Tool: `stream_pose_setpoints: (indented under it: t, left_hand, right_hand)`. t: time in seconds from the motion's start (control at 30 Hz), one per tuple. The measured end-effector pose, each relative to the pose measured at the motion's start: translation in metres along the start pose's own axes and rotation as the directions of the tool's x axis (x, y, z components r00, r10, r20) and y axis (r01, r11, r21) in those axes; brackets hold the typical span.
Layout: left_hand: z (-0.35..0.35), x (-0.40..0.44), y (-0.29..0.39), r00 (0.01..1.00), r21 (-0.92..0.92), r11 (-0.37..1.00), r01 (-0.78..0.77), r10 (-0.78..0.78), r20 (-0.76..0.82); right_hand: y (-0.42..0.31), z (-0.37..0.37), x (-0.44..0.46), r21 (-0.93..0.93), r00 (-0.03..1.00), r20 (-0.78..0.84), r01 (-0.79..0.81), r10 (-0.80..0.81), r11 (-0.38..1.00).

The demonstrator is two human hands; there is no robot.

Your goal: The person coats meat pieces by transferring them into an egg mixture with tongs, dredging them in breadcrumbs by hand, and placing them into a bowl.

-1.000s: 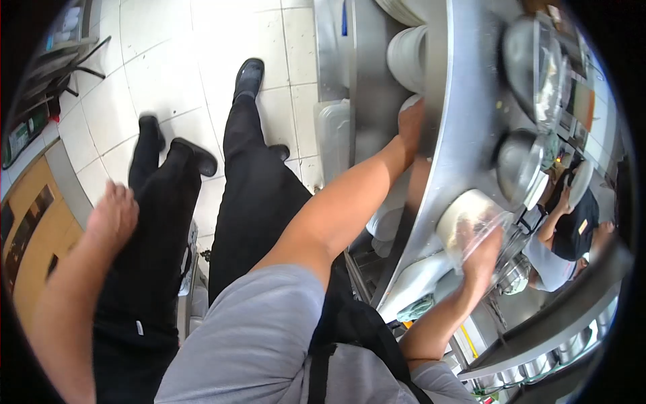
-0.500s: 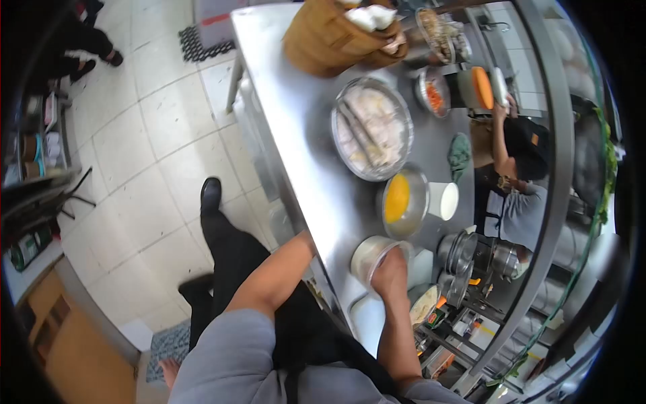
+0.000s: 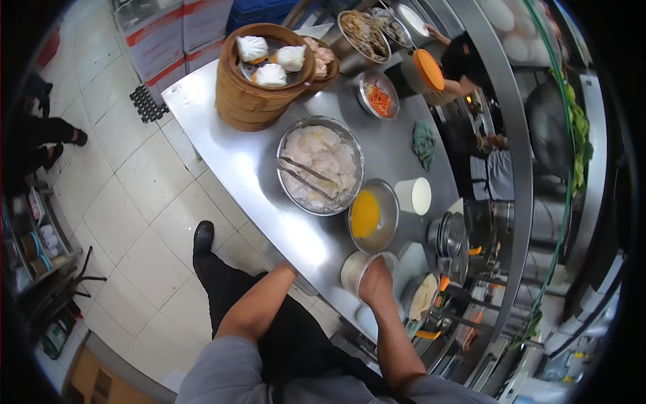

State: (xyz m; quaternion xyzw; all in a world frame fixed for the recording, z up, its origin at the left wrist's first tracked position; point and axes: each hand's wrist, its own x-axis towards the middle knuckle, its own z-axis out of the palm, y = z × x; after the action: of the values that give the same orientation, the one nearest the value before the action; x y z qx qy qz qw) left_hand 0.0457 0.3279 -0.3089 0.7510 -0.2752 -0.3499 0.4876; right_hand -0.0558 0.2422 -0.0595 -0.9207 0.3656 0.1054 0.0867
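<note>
My right hand [image 3: 376, 283] reaches down into a whitish plastic tub [image 3: 352, 275] at the near end of the steel table. The tub's wall hides its fingers, and I cannot see what they touch. My left forearm [image 3: 261, 301] passes under the table's edge, so that hand is out of sight. Just beyond the tub is a metal bowl [image 3: 388, 229] of yellow liquid that looks like beaten egg [image 3: 365, 213]. Past that, a larger metal bowl [image 3: 285, 190] holds a pale, wet mixture [image 3: 319, 151], with a pair of dark chopsticks [image 3: 306, 176] lying across it.
Bamboo steamers [image 3: 247, 108] with white dumplings [image 3: 271, 75] stand at the far end. Along the table are a bowl of orange shreds [image 3: 379, 99], a green cloth [image 3: 424, 145] and a white cup [image 3: 421, 196]. A co-worker [image 3: 464, 64] is beyond the metal frame [image 3: 517, 168].
The view has swung, bringing the steamer's dumplings and the stacked boxes into sight. My right hand stays in the tub, and my left arm still goes under the table edge.
</note>
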Motion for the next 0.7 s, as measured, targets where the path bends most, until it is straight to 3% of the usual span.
stream_pose_setpoints:
  t: [0.23,0.27,0.33,0.4,0.43,0.53,0.6,0.67,0.7]
  left_hand:
    - [-0.056,-0.036,-0.016,0.976,0.011,0.977,-0.212,0.212,-0.055]
    - [-0.072,-0.042,-0.020,0.944,0.004,0.946,-0.324,0.324,-0.056]
    - [-0.099,-0.063,-0.019,0.993,0.031,0.993,-0.114,0.114,0.006]
    - [-0.154,-0.096,0.020,0.989,0.043,0.991,0.123,-0.126,0.076]
    - [-0.168,-0.113,0.011,0.991,0.077,0.992,0.103,-0.109,0.083]
    - [-0.233,-0.165,0.002,0.982,0.134,0.985,0.110,-0.128,0.138]
    - [-0.280,-0.195,0.021,0.952,0.113,0.964,0.241,-0.258,0.164]
    - [-0.320,-0.215,0.039,0.992,0.238,0.971,0.027,-0.055,0.112]
    - [-0.337,-0.221,0.059,0.983,0.183,0.979,0.093,-0.119,0.137]
  right_hand:
    - [-0.002,-0.001,-0.003,0.034,0.999,-0.028,-0.029,0.030,0.999]
    - [-0.003,-0.004,-0.003,0.056,0.999,-0.033,-0.017,0.019,0.998]
    - [0.007,0.005,-0.007,0.114,0.989,-0.137,0.067,-0.051,0.991]
    - [-0.006,-0.010,-0.011,0.139,0.996,-0.080,-0.038,0.049,0.990]
    - [-0.013,-0.014,-0.013,0.140,0.991,-0.045,-0.121,0.128,0.983]
    - [-0.014,-0.013,-0.018,0.110,0.986,-0.105,-0.119,0.131,0.987]
    - [-0.009,0.000,-0.018,0.083,0.976,-0.173,-0.121,0.134,0.989]
    - [-0.008,0.000,-0.019,0.055,0.954,-0.251,-0.157,0.166,0.986]
    - [-0.013,-0.003,-0.018,0.052,0.959,-0.212,-0.179,0.186,0.983]
